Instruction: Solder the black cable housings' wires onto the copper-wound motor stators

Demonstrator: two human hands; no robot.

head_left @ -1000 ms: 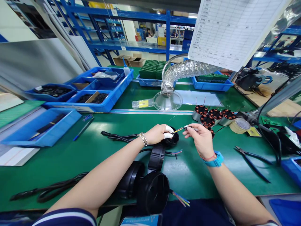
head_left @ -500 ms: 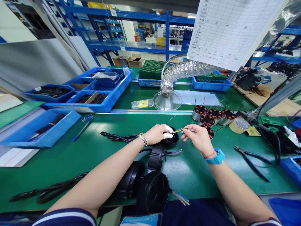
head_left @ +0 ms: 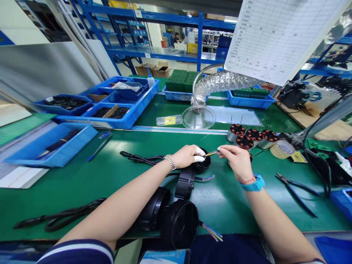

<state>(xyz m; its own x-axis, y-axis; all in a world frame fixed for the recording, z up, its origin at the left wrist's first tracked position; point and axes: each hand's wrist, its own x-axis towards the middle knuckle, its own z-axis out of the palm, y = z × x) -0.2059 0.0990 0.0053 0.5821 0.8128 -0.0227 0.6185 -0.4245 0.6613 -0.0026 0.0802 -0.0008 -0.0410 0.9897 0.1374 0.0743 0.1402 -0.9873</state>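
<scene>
My left hand, with white covers on thumb and forefinger, grips a round black housing at its left side. From the housing runs a thin yellow-green wire, passing close to the left fingertips. My right hand is closed in a pinch on the wire's free end, right of the housing. Just below lies another black housing on its side, with coloured wire ends showing. Nearer me, two larger black housings lie together, and coloured wires stick out of one.
Several copper-wound motor stators stand beyond my right hand. Cutting pliers lie at right, and black cables at left. A fume hood funnel hangs ahead. Blue parts trays and a pen are at left.
My right hand has moved slightly right and away from the housing, with more of the yellow-green wire showing. My left hand stays at the housing. The whole view has shifted a little.
</scene>
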